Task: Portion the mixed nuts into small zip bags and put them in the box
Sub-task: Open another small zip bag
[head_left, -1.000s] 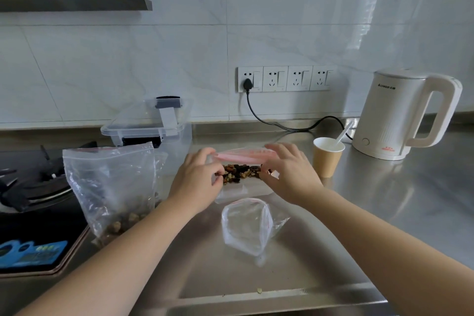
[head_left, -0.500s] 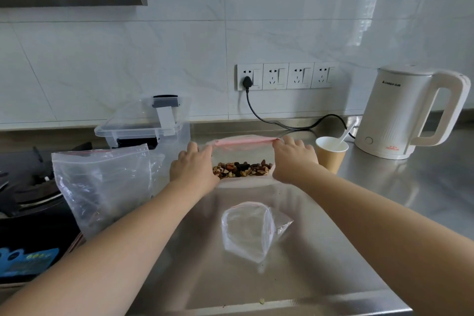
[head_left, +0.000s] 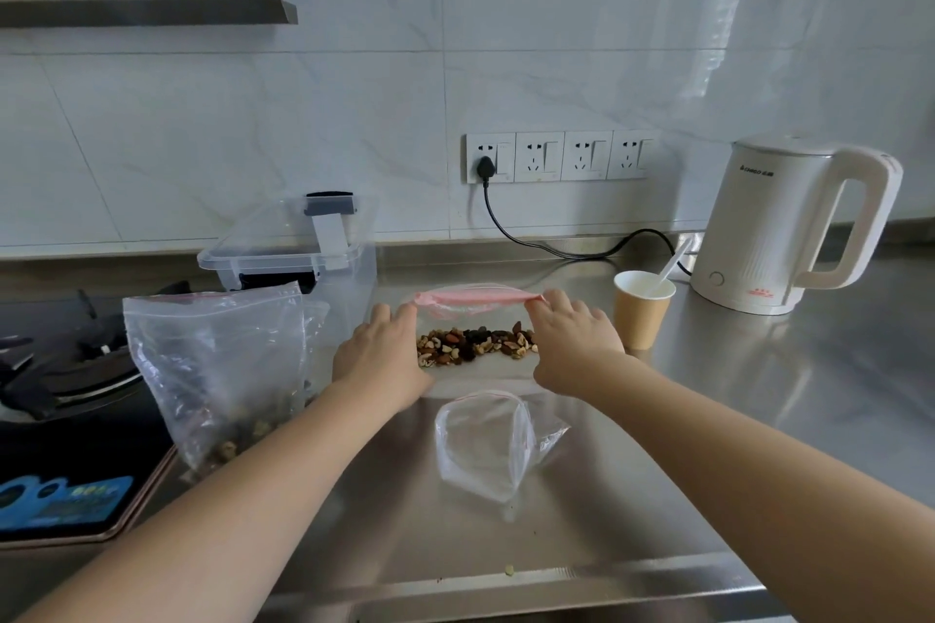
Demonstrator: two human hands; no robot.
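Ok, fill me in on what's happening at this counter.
A person is portioning nuts. Both hands, left hand and right hand, pinch the pink zip edge of a small zip bag holding mixed nuts. An empty small bag lies nearer. The big nut bag stands left, before the clear box.
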